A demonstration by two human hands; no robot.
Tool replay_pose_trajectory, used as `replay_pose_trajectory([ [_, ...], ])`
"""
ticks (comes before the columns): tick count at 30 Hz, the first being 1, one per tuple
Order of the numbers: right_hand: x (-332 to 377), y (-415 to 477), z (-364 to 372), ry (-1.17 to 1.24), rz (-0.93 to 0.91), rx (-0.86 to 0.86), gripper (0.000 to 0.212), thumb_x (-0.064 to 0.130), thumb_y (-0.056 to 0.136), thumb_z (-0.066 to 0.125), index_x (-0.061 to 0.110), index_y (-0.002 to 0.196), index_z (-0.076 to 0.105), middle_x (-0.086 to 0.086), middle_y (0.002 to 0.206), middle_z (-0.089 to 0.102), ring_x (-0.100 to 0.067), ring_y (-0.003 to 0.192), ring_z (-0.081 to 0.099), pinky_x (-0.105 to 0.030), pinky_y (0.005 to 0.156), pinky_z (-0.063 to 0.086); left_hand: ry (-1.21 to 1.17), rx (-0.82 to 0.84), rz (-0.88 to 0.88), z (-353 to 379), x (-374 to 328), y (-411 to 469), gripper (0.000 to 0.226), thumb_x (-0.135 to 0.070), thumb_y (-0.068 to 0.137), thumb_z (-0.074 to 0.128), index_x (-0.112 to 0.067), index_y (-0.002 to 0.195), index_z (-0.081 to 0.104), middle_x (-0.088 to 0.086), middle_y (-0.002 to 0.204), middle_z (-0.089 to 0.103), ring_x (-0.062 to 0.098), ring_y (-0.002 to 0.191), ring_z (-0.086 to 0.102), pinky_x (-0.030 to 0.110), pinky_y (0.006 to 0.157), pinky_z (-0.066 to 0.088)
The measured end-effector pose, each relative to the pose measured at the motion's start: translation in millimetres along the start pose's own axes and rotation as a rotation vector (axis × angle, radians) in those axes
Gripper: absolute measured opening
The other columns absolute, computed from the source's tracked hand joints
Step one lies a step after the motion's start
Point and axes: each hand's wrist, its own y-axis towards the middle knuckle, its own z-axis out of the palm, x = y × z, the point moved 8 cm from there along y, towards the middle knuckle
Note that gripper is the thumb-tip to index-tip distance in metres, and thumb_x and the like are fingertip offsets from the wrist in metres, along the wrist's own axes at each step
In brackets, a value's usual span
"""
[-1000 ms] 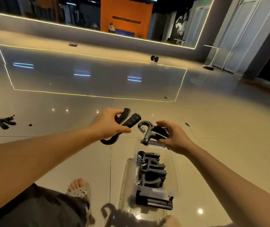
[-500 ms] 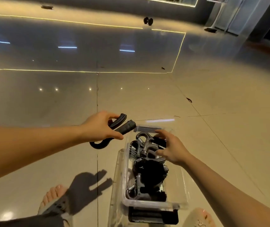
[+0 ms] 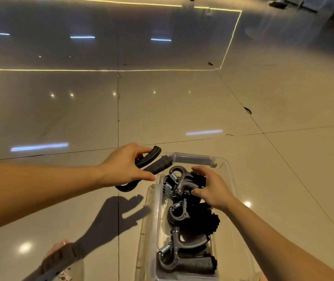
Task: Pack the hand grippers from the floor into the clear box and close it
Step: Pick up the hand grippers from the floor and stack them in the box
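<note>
I'd say mostly packed: several hand grippers (image 3: pixel 186 260) lie in the clear box (image 3: pixel 194 158), right hand (image 3: pixel 214 191) curled round a grey gripper (image 3: pixel 179 180) at box's far end, left hand (image 3: pixel 124 166) gripping a black gripper (image 3: pixel 159 166) just outside its far-left corner, box not closed yet

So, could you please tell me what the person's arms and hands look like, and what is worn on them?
Both are bare. The left hand and right hand wear no gloves; the left forearm and right forearm show no sleeve, watch or bracelet.
</note>
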Motion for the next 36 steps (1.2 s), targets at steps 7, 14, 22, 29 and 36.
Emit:
replay_pose_trajectory([
  [7, -6, 25, 18, -0.228, -0.086, 0.062, 0.058, 0.016, 0.077, 0.075, 0.027, 0.131, 0.059, 0.002, 0.123, 0.064, -0.019, 0.117, 0.053, -0.032, 0.101, 0.045, 0.026, 0.012, -0.019, 2, 15, 21, 0.088, -0.055, 0.069, 0.085, -0.032, 0.146, 0.049, -0.01, 0.106, 0.055, 0.013, 0.099, 0.057, 0.039, 0.093, 0.053],
  [14, -6, 33, 31, -0.249, -0.16, 0.077, 0.05, 0.011, 0.08, 0.073, 0.023, 0.128, 0.062, 0.002, 0.124, 0.065, -0.02, 0.119, 0.053, -0.034, 0.105, 0.042, 0.072, 0.016, -0.016, 5, 23, 30, 0.09, -0.056, 0.07, 0.084, -0.03, 0.148, 0.047, -0.008, 0.107, 0.055, 0.013, 0.1, 0.056, 0.036, 0.091, 0.052],
  [22, -19, 12, 11, -0.389, -0.06, -0.253, 0.044, 0.029, 0.083, 0.077, 0.022, 0.124, 0.061, 0.006, 0.122, 0.06, -0.018, 0.114, 0.05, -0.032, 0.097, 0.039, 0.032, 0.025, 0.015, 11, 17, 32, 0.088, -0.053, 0.07, 0.085, -0.03, 0.147, 0.048, -0.01, 0.107, 0.055, 0.011, 0.1, 0.056, 0.034, 0.09, 0.052],
  [29, -13, 15, 11, -0.346, -0.016, -0.198, 0.046, 0.03, 0.087, 0.075, 0.019, 0.128, 0.058, 0.003, 0.124, 0.061, -0.019, 0.116, 0.051, -0.034, 0.096, 0.047, 0.024, 0.061, 0.019, 16, 10, 28, 0.098, -0.068, 0.062, 0.082, -0.031, 0.147, 0.049, -0.01, 0.109, 0.057, 0.011, 0.1, 0.057, 0.038, 0.091, 0.053],
  [36, 65, 3, -34, 0.415, -0.075, -0.229, 0.031, 0.014, 0.09, 0.07, 0.023, 0.12, 0.066, 0.01, 0.112, 0.069, -0.005, 0.101, 0.065, -0.025, 0.087, 0.055, -0.284, 0.192, -0.055, 18, -15, 26, 0.077, -0.044, 0.069, 0.089, -0.029, 0.138, 0.058, -0.005, 0.097, 0.07, 0.012, 0.087, 0.069, 0.026, 0.08, 0.054],
])
